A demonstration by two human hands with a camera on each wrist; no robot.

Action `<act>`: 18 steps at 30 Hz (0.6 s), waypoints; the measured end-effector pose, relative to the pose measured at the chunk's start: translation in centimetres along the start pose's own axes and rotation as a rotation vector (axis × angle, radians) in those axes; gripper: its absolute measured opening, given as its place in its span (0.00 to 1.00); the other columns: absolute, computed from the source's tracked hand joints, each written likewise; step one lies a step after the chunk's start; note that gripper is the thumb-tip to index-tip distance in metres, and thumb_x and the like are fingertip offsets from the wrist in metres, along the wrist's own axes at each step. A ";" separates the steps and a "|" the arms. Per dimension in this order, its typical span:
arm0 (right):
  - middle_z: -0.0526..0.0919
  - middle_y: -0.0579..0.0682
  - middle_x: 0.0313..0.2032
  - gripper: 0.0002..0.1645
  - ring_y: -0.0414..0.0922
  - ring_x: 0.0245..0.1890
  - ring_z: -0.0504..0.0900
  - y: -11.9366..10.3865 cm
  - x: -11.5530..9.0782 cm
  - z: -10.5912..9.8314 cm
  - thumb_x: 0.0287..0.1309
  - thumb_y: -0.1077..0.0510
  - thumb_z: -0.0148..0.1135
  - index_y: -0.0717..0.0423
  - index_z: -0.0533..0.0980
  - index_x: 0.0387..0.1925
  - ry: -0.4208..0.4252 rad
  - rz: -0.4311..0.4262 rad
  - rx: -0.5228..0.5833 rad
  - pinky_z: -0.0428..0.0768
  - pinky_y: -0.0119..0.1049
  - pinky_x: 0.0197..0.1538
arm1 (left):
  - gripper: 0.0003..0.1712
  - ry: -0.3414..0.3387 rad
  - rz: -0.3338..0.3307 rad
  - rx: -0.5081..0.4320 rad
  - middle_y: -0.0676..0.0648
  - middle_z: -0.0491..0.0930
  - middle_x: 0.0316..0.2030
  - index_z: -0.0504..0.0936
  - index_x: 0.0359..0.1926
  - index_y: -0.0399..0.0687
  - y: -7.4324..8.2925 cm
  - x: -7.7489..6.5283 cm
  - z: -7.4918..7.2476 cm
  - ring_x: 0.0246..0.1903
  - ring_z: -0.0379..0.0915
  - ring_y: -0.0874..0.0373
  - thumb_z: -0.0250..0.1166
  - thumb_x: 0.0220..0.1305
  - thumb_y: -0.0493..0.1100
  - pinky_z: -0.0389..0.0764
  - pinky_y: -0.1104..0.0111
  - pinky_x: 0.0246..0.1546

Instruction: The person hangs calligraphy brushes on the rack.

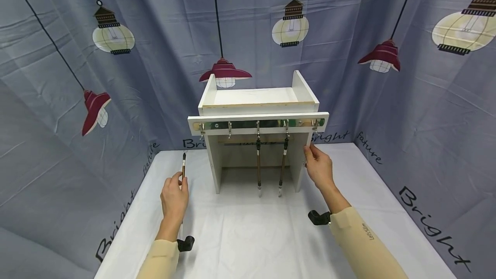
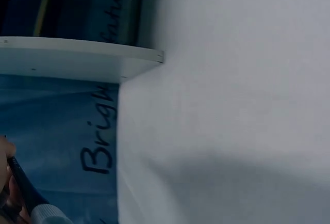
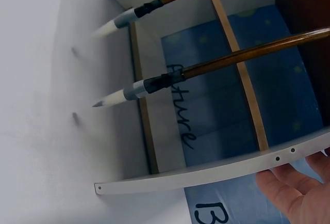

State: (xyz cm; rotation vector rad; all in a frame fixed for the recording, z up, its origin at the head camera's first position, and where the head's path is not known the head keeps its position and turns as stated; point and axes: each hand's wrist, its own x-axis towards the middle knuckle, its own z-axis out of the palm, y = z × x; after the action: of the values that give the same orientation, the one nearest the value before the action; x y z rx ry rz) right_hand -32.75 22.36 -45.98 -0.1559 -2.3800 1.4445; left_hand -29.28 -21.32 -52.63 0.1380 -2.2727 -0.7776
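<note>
My left hand (image 1: 174,197) pinches a calligraphy brush (image 1: 184,166) held upright, left of a white rack (image 1: 258,109). In the left wrist view, part of that brush (image 2: 26,185) shows at the lower left, its dark and grey parts beside my fingers. My right hand (image 1: 320,168) touches the rack's right side panel; in the right wrist view its fingertips (image 3: 278,190) meet the panel's outer side. Two brushes with brown handles, one left (image 1: 258,162) and one right (image 1: 283,162), hang pale tips down from hooks on the rack's front bar.
The front bar carries several metal hooks (image 1: 230,129) along a shiny strip. An open tray (image 1: 255,95) tops the rack, which stands on a white-covered table (image 1: 240,236). A grey-blue curtain (image 1: 162,63) printed with lamps surrounds it. Each wrist wears a black camera mount (image 1: 319,217).
</note>
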 end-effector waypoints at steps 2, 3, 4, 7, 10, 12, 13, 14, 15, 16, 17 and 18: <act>0.76 0.64 0.67 0.40 0.61 0.60 0.83 0.0 0.0 0.0 0.78 0.36 0.46 0.58 0.65 0.76 -0.001 0.003 0.002 0.85 0.52 0.54 | 0.15 0.039 0.019 -0.019 0.36 0.81 0.32 0.84 0.53 0.34 0.7 0.4 -0.4 0.28 0.79 0.41 0.67 0.70 0.37 0.77 0.50 0.28; 0.76 0.64 0.67 0.40 0.61 0.60 0.83 -0.1 0.0 0.0 0.78 0.36 0.46 0.58 0.64 0.76 -0.002 0.005 0.003 0.85 0.52 0.54 | 0.15 0.057 0.026 -0.032 0.36 0.81 0.32 0.84 0.53 0.34 1.0 0.5 -0.6 0.28 0.79 0.41 0.67 0.70 0.37 0.77 0.50 0.28; 0.76 0.65 0.67 0.40 0.61 0.61 0.82 -0.1 0.0 -0.1 0.78 0.36 0.46 0.58 0.64 0.76 -0.004 0.007 0.003 0.85 0.52 0.54 | 0.14 0.074 0.032 -0.043 0.37 0.81 0.32 0.84 0.53 0.34 1.4 0.7 -0.8 0.27 0.79 0.42 0.67 0.70 0.37 0.77 0.51 0.28; 0.76 0.65 0.67 0.40 0.61 0.61 0.82 -0.2 -0.1 -0.1 0.78 0.36 0.46 0.58 0.64 0.76 -0.007 0.007 0.005 0.85 0.51 0.55 | 0.14 0.120 0.048 -0.070 0.38 0.81 0.32 0.84 0.53 0.35 2.3 1.0 -1.5 0.25 0.79 0.44 0.68 0.70 0.37 0.77 0.52 0.27; 0.76 0.65 0.67 0.40 0.62 0.61 0.82 -0.1 -0.1 -0.1 0.78 0.35 0.46 0.58 0.64 0.76 -0.007 0.007 0.004 0.85 0.51 0.54 | 0.14 0.168 0.066 -0.085 0.38 0.80 0.32 0.84 0.54 0.36 3.3 1.4 -2.2 0.24 0.78 0.45 0.68 0.70 0.37 0.76 0.53 0.27; 0.76 0.65 0.67 0.40 0.61 0.61 0.82 0.0 -0.1 -0.1 0.78 0.35 0.46 0.58 0.64 0.76 -0.005 0.008 0.002 0.85 0.51 0.54 | 0.15 0.199 0.081 -0.095 0.38 0.80 0.32 0.85 0.54 0.36 3.9 1.6 -2.6 0.24 0.78 0.46 0.68 0.70 0.38 0.76 0.54 0.26; 0.76 0.65 0.67 0.40 0.61 0.60 0.83 0.0 -0.1 -0.1 0.77 0.35 0.47 0.58 0.65 0.76 -0.004 0.008 0.001 0.85 0.51 0.54 | 0.15 0.213 0.088 -0.101 0.39 0.80 0.32 0.85 0.54 0.37 4.2 1.7 -2.8 0.23 0.78 0.47 0.67 0.70 0.38 0.76 0.55 0.26; 0.76 0.65 0.67 0.40 0.61 0.60 0.83 0.0 -0.1 -0.1 0.78 0.35 0.46 0.58 0.65 0.76 -0.003 0.007 -0.001 0.85 0.51 0.53 | 0.15 0.227 0.096 -0.108 0.39 0.80 0.32 0.85 0.55 0.37 4.4 1.8 -3.0 0.23 0.78 0.48 0.67 0.70 0.38 0.76 0.56 0.25; 0.77 0.65 0.67 0.40 0.61 0.60 0.83 0.0 -0.2 -0.1 0.77 0.35 0.46 0.58 0.65 0.76 -0.001 0.005 -0.002 0.86 0.50 0.53 | 0.15 0.242 0.105 -0.117 0.39 0.80 0.32 0.85 0.55 0.37 4.7 1.9 -3.2 0.23 0.77 0.48 0.67 0.70 0.38 0.75 0.57 0.25; 0.77 0.65 0.67 0.40 0.61 0.59 0.83 -0.1 -0.2 -0.1 0.77 0.35 0.46 0.58 0.65 0.76 0.000 0.003 -0.004 0.86 0.50 0.53 | 0.15 0.255 0.111 -0.127 0.40 0.80 0.32 0.85 0.55 0.37 5.0 2.0 -3.4 0.23 0.77 0.49 0.67 0.71 0.38 0.75 0.59 0.25; 0.77 0.65 0.66 0.40 0.61 0.59 0.83 -0.1 -0.2 -0.1 0.78 0.35 0.46 0.58 0.65 0.76 0.001 0.000 -0.004 0.86 0.50 0.53 | 0.15 0.270 0.118 -0.136 0.40 0.80 0.32 0.85 0.55 0.37 5.3 2.1 -3.5 0.23 0.77 0.50 0.67 0.71 0.38 0.74 0.61 0.25; 0.77 0.65 0.66 0.40 0.61 0.59 0.83 -0.1 -0.2 -0.1 0.78 0.36 0.46 0.59 0.65 0.76 0.002 -0.005 -0.005 0.86 0.50 0.53 | 0.15 0.284 0.125 -0.145 0.40 0.80 0.32 0.85 0.55 0.37 5.6 2.2 -3.7 0.23 0.77 0.50 0.67 0.71 0.38 0.74 0.63 0.25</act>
State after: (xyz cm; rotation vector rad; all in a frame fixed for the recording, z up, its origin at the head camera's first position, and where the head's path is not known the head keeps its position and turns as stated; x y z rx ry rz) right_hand -32.57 22.31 -45.89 -0.1523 -2.3808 1.4362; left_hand -27.76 -19.26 -46.02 0.0355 -1.9314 -0.7999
